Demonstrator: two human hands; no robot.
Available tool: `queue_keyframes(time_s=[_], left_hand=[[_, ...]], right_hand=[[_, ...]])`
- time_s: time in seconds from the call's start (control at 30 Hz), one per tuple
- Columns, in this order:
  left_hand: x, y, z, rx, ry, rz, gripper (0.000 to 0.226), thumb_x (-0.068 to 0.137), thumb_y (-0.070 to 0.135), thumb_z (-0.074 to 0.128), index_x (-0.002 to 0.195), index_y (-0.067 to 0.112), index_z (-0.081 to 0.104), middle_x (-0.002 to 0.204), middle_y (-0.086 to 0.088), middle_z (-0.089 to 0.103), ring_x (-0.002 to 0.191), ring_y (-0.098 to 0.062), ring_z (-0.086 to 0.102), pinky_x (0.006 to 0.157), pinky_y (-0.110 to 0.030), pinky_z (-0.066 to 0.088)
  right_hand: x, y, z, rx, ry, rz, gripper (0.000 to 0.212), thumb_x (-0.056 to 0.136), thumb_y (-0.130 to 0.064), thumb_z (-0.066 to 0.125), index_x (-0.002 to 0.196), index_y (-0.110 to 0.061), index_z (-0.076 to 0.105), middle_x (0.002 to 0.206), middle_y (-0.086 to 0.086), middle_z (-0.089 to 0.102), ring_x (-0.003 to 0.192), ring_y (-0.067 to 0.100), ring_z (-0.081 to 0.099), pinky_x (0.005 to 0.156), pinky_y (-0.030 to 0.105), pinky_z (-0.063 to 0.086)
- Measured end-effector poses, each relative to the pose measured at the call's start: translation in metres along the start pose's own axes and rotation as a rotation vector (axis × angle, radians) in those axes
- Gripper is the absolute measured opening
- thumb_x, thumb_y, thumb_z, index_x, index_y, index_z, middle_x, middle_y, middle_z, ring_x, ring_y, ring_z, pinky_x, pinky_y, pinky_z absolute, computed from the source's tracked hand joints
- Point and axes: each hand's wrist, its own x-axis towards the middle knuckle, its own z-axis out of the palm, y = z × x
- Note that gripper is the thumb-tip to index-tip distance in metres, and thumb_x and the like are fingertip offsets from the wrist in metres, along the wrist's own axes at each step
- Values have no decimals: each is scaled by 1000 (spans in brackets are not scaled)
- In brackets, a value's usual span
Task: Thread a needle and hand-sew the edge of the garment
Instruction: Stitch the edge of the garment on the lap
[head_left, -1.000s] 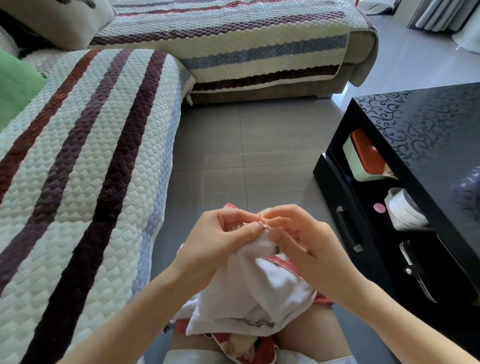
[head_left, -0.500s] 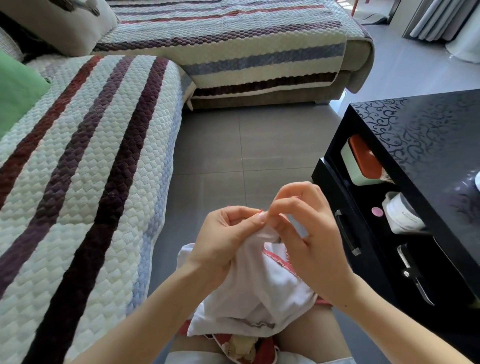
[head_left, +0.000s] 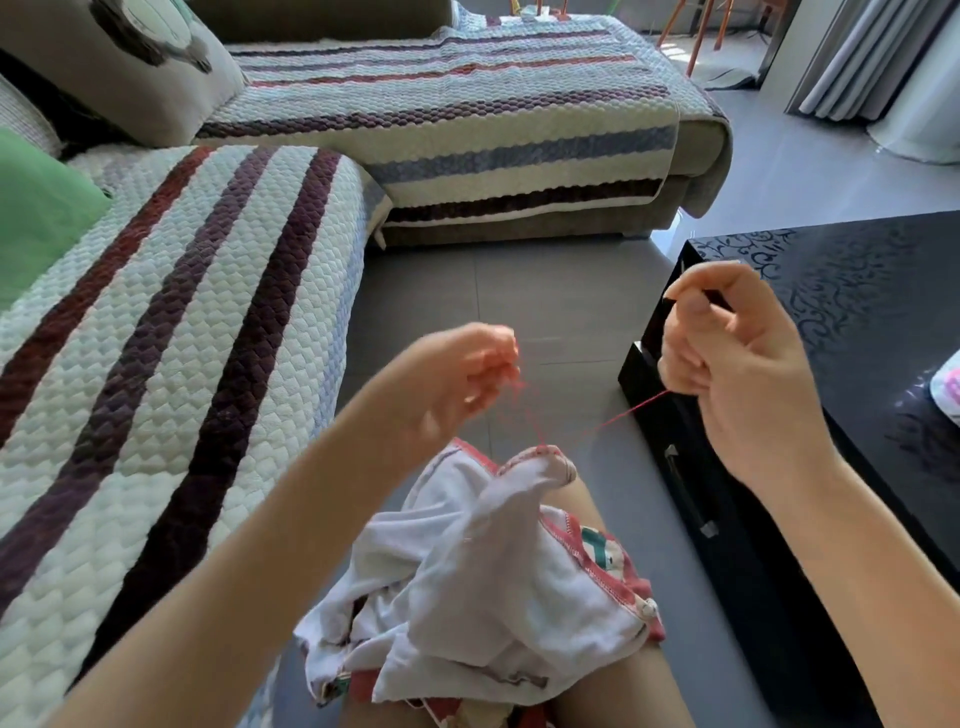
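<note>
Below the left hand (head_left: 457, 379) and right hand (head_left: 737, 374) lies the garment (head_left: 498, 587); each pinches its red thread (head_left: 631, 410)

Both the left hand (head_left: 457, 379) and right hand (head_left: 727, 358) have lifted apart, drawing red thread (head_left: 623, 414) from the garment (head_left: 483, 571).

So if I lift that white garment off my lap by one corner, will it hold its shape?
Probably flops: the white garment lies crumpled in soft folds. Likely light, since the taut red thread alone seems to tent its edge.
</note>
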Motion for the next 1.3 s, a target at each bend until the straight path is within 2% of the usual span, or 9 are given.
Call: queue_keyframes(time_s=[0.17, 0.3, 0.53, 0.7, 0.8, 0.9, 1.0, 1.17, 1.3], left_hand=[[-6, 73, 13, 220, -181, 258, 14, 71, 14, 66, 58, 18, 68, 51, 6, 44, 50, -9, 42, 63, -22, 46], [-14, 108, 31, 490, -282, 388, 7, 72, 16, 77, 77, 12, 75, 44, 9, 35, 43, -7, 28, 54, -21, 31], [-9, 113, 38, 565, -357, 344, 16, 75, 24, 69, 88, 17, 75, 45, 8, 27, 45, -9, 22, 51, -20, 31], [18, 87, 18, 354, -117, 156, 4, 81, 10, 64, 80, 10, 67, 45, 6, 44, 39, -6, 43, 51, -20, 50], [33, 42, 2, 444, -101, 10, 8, 88, 6, 62, 85, 12, 68, 72, -2, 67, 68, -12, 66, 71, -29, 55], [24, -8, 3, 501, -297, -150, 6, 87, 17, 68, 92, 14, 67, 87, -5, 66, 82, -17, 62, 78, -33, 50], [14, -43, 8, 582, -364, -71, 19, 70, 33, 80, 79, 19, 72, 80, -5, 66, 75, -17, 57, 72, -30, 45], [11, -62, 10, 505, -241, 33, 13, 86, 19, 71, 75, 13, 71, 68, 0, 63, 67, -13, 52, 62, -23, 42], [12, -73, 18, 604, -238, 4, 35, 78, 46, 66, 86, 12, 71, 78, -2, 66, 72, -9, 56, 70, -27, 44]], right_hand=[[23, 1, -1, -300, 139, -132, 19, 95, -19, 50, 82, -33, 53, 58, -13, 42, 49, 4, 32, 48, 20, 27], [26, 0, 21, -339, 14, -189, 15, 96, -14, 45, 87, -24, 53, 71, 13, 45, 55, 9, 33, 52, 17, 29], [11, -8, 42, -137, -248, -149, 21, 97, -28, 42, 86, -15, 54, 71, -20, 50, 64, 0, 41, 65, 11, 33], [-1, -14, 36, -126, -2, -197, 12, 92, -29, 55, 94, -21, 46, 59, 7, 33, 51, 26, 28, 45, 37, 27], [-1, -11, 22, -143, 80, -191, 9, 99, -21, 44, 106, -26, 45, 54, -8, 36, 48, 12, 30, 46, 28, 26], [2, -12, 12, -97, 86, -126, 14, 96, -19, 45, 86, -13, 53, 54, -11, 42, 48, 8, 33, 48, 22, 28], [7, -15, 2, -57, 45, -56, 22, 94, -21, 52, 79, -6, 58, 57, -3, 52, 51, 13, 45, 49, 25, 37], [26, -8, -30, -30, 45, 180, 23, 82, -30, 57, 84, -10, 68, 85, 2, 71, 82, 18, 66, 74, 30, 55], [37, -6, -41, 141, 17, 259, 21, 84, -25, 55, 81, -9, 68, 74, 6, 68, 69, 21, 67, 64, 29, 57]])
